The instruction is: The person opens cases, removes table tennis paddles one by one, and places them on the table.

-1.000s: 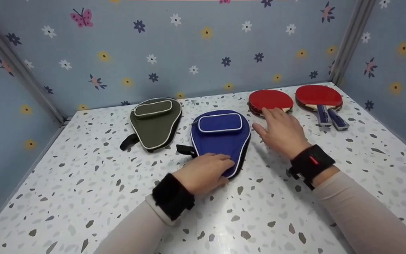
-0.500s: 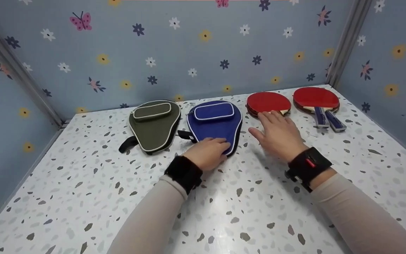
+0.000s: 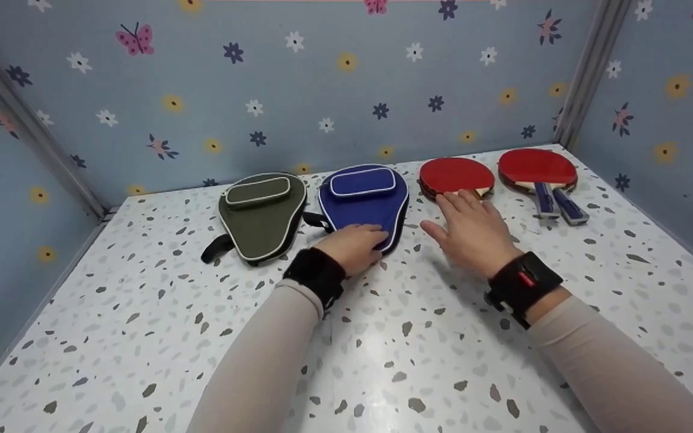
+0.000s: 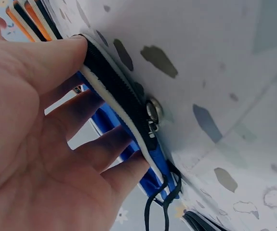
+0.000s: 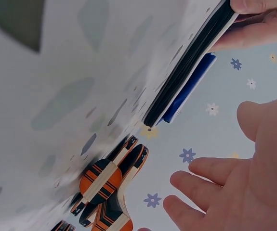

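Observation:
A blue, zipped table tennis bat case [image 3: 361, 207] with white piping lies with its narrow end toward me. My left hand [image 3: 352, 245] grips that narrow end; in the left wrist view the thumb [image 4: 63, 60] meets the zipped edge while the fingers spread over the top. To the right, my right hand [image 3: 473, 231] hangs with fingers extended, holding nothing. Just beyond its fingertips lie stacked red table tennis bats [image 3: 458, 174], their handles mostly hidden by the hand in the head view. Striped bat handles [image 5: 101, 182] show in the right wrist view.
Left of the blue case lies an olive green bat case [image 3: 262, 219] with a black strap [image 3: 217, 248]. Farther right, another pair of red bats [image 3: 538, 167] has blue handles pointing toward me. Flowered panels [image 3: 322, 78] enclose the speckled table [image 3: 142, 337] at the back and sides.
The blue case has slid away from me toward the back panel and slightly left, with my left hand moving along on it. My right hand has stayed nearly in place by the bats.

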Tool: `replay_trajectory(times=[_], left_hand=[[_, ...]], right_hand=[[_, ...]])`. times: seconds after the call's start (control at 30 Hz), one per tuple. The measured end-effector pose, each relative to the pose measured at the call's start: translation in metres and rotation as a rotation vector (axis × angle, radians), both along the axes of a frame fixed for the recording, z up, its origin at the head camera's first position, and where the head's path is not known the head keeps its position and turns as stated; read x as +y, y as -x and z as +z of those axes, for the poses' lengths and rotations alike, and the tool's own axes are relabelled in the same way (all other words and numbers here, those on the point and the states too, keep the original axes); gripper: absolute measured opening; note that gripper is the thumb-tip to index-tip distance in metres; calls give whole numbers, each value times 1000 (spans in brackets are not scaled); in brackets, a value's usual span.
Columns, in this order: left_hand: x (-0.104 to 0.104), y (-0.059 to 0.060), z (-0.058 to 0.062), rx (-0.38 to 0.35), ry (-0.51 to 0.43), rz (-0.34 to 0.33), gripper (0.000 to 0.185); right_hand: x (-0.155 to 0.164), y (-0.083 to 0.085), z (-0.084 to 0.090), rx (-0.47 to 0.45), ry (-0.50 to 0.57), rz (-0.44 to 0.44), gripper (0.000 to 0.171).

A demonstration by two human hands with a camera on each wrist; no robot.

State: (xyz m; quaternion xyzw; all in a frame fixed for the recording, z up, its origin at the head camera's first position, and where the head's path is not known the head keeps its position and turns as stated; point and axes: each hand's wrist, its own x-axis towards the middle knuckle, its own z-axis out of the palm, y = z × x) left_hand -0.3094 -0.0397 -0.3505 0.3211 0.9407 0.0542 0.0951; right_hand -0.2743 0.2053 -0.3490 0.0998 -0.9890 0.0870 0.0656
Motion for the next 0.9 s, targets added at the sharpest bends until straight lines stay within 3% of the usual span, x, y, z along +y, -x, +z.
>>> replay_trajectory(times=[0.37,0.63,0.77,0.9], left_hand=[[-5,-5,7,13,-16,33,53],[-5,-5,2,58,-20,41,55],[-10,-11,1,116,-36,122,63],[-19,-18,8,218,-82,250,73]], right_hand=[[-17,-3,-3,-20,-54,189,80],[-29,-8,-8,-44,-50,225,82],[-33,-11,-9,-42,-38,219,82],[-33,-9,-6,-5,-32,167,83]])
